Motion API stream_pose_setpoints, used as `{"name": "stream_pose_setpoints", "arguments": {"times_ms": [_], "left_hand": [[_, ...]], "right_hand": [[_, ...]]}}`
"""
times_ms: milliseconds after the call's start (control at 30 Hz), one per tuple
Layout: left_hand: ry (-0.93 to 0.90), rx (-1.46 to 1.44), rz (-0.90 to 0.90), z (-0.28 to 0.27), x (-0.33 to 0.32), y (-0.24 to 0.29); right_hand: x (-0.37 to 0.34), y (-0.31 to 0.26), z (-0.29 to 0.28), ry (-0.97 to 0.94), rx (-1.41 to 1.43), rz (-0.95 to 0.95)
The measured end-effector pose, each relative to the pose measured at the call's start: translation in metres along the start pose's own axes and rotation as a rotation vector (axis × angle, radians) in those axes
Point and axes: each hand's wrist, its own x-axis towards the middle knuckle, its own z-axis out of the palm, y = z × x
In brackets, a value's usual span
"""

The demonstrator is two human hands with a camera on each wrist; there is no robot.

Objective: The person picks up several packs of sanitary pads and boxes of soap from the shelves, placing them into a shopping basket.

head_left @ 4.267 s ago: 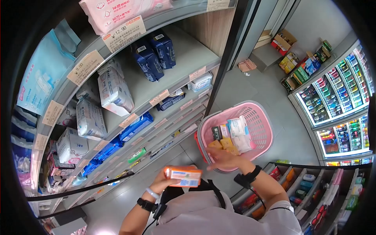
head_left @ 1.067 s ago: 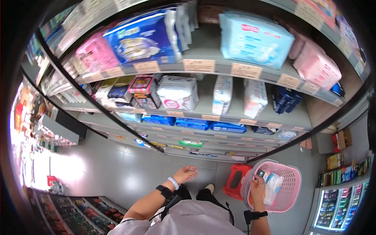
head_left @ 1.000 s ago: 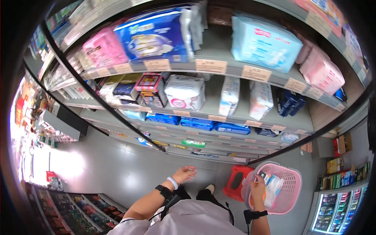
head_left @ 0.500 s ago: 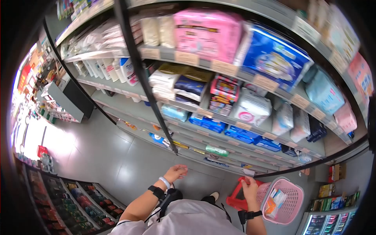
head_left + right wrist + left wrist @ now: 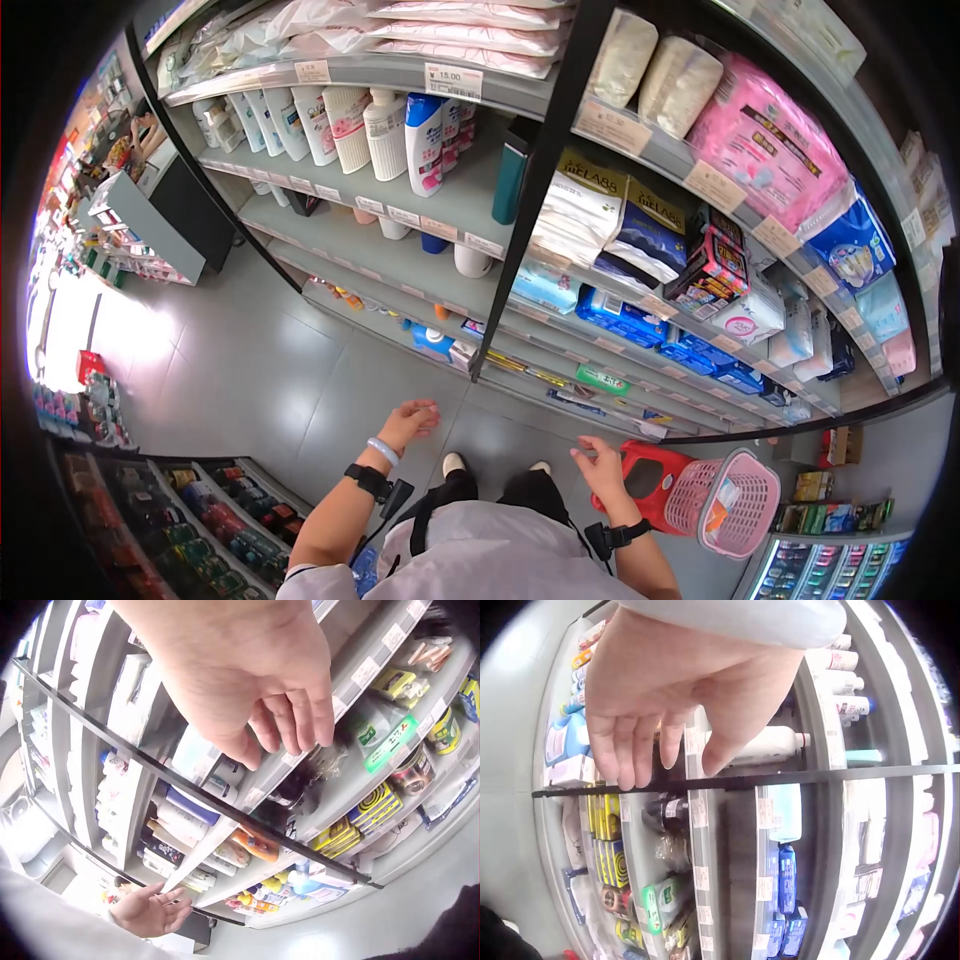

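My left hand (image 5: 407,425) hangs in front of the body above the floor, fingers loosely bent, holding nothing. In the left wrist view the fingers of that hand (image 5: 652,697) overlap the shelves behind. My right hand (image 5: 602,470) is empty too, its fingers relaxed beside a red plastic stool (image 5: 640,465). The right wrist view shows the right hand (image 5: 262,682) palm down with thumb and fingers apart. A pink basket (image 5: 690,495) stands right of the right hand, with a white-and-blue pack and an orange item (image 5: 716,516) inside.
Shelves ahead hold shampoo bottles (image 5: 425,145), a pink pack (image 5: 770,145), and boxed tissues and pads. A dark upright post (image 5: 530,180) divides the bays. Low product bins (image 5: 190,520) stand at left behind, a lit drinks cooler (image 5: 830,570) at lower right.
The orange pack from the left hand now lies in the basket. The right hand has come away from the basket, and the view has swung left along the shelves to the shampoo bottles.
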Motion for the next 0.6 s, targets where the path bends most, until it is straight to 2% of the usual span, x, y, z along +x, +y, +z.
{"name": "stream_pose_setpoints", "arguments": {"times_ms": [100,267,333,400,467,533,600], "left_hand": [[-0.034,0.018,0.066,0.0,0.015,0.042],[-0.109,0.031,0.259,0.037,0.054,0.117],[-0.12,-0.015,0.392,0.053,0.079,0.135],[-0.124,-0.038,0.429,0.068,0.096,0.154],[-0.131,-0.069,0.461,0.075,0.115,0.165],[-0.166,-0.092,0.445,0.078,0.132,0.172],[-0.178,-0.065,0.434,0.082,0.136,0.179]], "right_hand": [[0.028,-0.033,-0.004,-0.026,0.03,-0.007],[0.1,-0.074,-0.014,0.007,0.312,-0.104],[0.126,-0.093,-0.018,0.036,0.299,-0.127],[0.15,-0.107,-0.016,0.073,0.292,-0.152],[0.171,-0.112,-0.01,0.204,0.179,-0.183],[0.184,-0.118,-0.009,0.202,0.12,-0.166],[0.189,-0.133,-0.013,0.047,0.079,-0.03]]}}
